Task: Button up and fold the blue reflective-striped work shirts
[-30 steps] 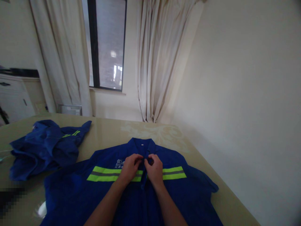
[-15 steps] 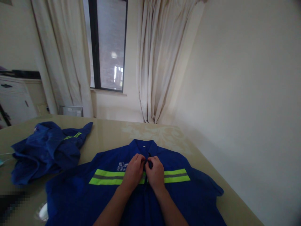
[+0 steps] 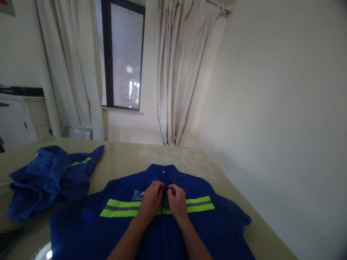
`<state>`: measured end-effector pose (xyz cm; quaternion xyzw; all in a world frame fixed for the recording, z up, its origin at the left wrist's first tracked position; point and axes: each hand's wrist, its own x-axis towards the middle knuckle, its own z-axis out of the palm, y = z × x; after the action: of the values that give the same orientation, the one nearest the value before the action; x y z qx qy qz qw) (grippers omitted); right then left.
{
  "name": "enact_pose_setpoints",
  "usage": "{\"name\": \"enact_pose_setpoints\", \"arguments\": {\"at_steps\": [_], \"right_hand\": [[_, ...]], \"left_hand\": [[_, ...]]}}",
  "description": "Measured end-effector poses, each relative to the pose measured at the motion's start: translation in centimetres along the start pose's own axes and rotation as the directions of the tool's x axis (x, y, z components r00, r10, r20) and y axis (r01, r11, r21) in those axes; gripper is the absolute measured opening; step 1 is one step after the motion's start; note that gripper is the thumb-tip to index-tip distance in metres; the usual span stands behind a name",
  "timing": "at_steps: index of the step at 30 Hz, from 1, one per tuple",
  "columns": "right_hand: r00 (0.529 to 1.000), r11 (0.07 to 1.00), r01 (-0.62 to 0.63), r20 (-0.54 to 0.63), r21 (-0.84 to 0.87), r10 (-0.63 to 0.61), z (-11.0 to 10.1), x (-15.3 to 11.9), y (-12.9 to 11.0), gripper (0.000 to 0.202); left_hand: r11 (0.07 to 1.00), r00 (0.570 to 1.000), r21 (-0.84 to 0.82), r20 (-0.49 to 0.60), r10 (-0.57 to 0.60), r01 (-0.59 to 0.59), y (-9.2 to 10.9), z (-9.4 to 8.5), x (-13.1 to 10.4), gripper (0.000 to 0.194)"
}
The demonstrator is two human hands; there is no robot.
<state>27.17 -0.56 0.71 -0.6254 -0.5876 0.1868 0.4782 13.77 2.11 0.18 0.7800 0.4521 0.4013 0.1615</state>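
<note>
Pale curtains (image 3: 72, 68) flanking dark-framed window (image 3: 126, 54); white cabinet (image 3: 13, 124) left.

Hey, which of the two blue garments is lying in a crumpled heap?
The bunched-up garment on the left of the table. The spread-out jacket lies flat under the left hand and right hand.

blue jacket (image 3: 163, 236) cut off below, collar label (image 3: 163, 172) unreadably small, logo (image 3: 137, 195) partly behind left hand (image 3: 152, 196)

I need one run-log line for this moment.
left hand: pinching front of blue jacket | right hand: same, alongside | jacket: spread on table | crumpled blue garment: left of jacket
</note>
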Motion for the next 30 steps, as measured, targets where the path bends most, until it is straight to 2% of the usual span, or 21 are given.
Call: {"name": "enact_pose_setpoints", "arguments": {"at_steps": [4, 9, 13, 18, 21, 24, 30], "right_hand": [[1.0, 0.994, -0.025, 0.015, 0.107, 0.024, 0.5, 0.8, 1.1, 0.02], [0.999, 0.998, 0.036, 0.028, 0.047, -0.037, 0.4, 0.7, 0.6, 0.018], [0.999, 0.999, 0.033, 0.039, 0.02, -0.034, 0.3, 0.6, 0.4, 0.014], [0.996, 0.999, 0.033, 0.08, -0.027, -0.031, 0.2, 0.4, 0.0, 0.011], [0.995, 0.996, 0.07, 0.075, -0.058, -0.065, 0.1, 0.3, -0.3, 0.009], [0.996, 0.997, 0.078, 0.052, -0.024, -0.076, 0.1, 0.5, -0.1, 0.008], [0.999, 0.992, -0.027, 0.049, 0.125, 0.021, 0.3, 1.0, 0.9, 0.014]], "left_hand": [[1.0, 1.0, -0.012, -0.002, -0.023, 0.023, -0.5, 0.2, 0.1, 0.019], [0.998, 0.998, -0.015, -0.02, -0.056, 0.056, -0.7, 0.1, 0.0, 0.02], [0.99, 0.996, -0.119, -0.016, -0.082, 0.08, -0.5, -0.2, 0.2, 0.02], [0.947, 0.985, -0.271, 0.05, -0.167, 0.175, -0.8, -0.5, 0.7, 0.017], [0.936, 0.98, -0.289, 0.06, -0.192, 0.201, -1.2, -0.5, 0.9, 0.018], [0.936, 0.981, -0.294, 0.07, -0.183, 0.195, -1.4, -0.4, 1.0, 0.019], [0.936, 0.984, -0.315, 0.133, -0.117, 0.154, -1.5, -0.7, 0.9, 0.017]]}}
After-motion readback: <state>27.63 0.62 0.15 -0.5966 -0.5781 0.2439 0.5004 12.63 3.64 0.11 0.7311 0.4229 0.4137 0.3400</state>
